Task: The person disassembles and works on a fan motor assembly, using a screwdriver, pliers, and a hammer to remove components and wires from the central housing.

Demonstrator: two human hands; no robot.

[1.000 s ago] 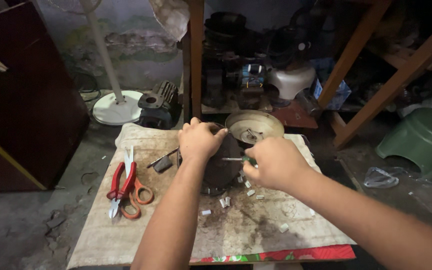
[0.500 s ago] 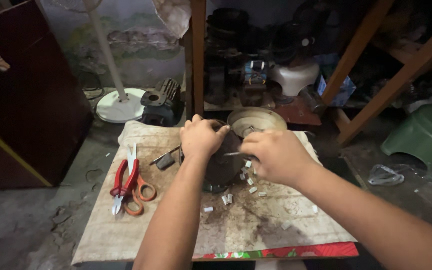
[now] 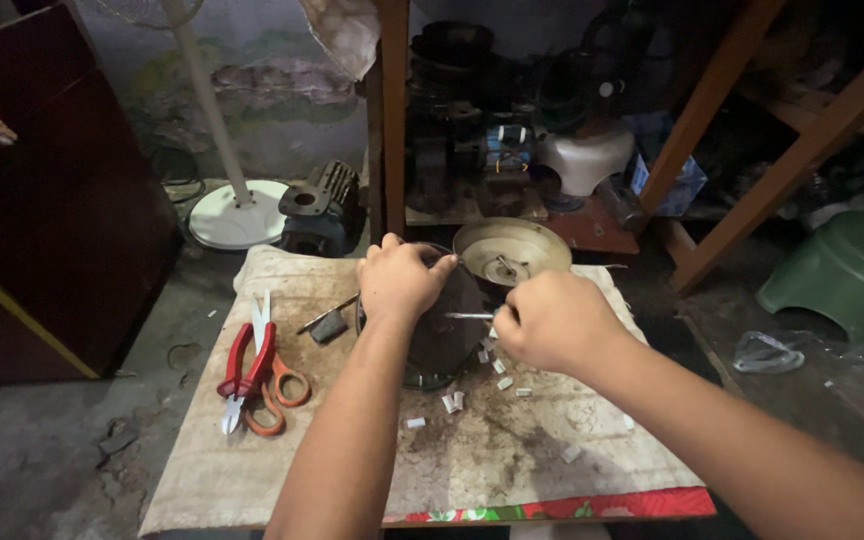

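on the stained cloth [image 3: 252, 460], my left hand [image 3: 399, 282] stays clamped on the dark motor housing [image 3: 442, 335]; my right hand [image 3: 552, 320], closed on a thin metal tool [image 3: 468, 316], has edged closer, tip at the housing. red pliers [image 3: 244, 365] lie left.

Low table [image 3: 252, 480] covered by a stained, dirty cloth [image 3: 512, 450]; a red floral edge shows along the near side. On the cloth: red-handled pliers [image 3: 242, 370] crossed over orange-handled scissors [image 3: 277, 385] at left, a small dark tool [image 3: 327, 322] just right of them, a dark round motor part [image 3: 442, 335] at centre, a shallow metal dish [image 3: 510, 252] behind it, white bits [image 3: 450, 402] scattered near the motor part.
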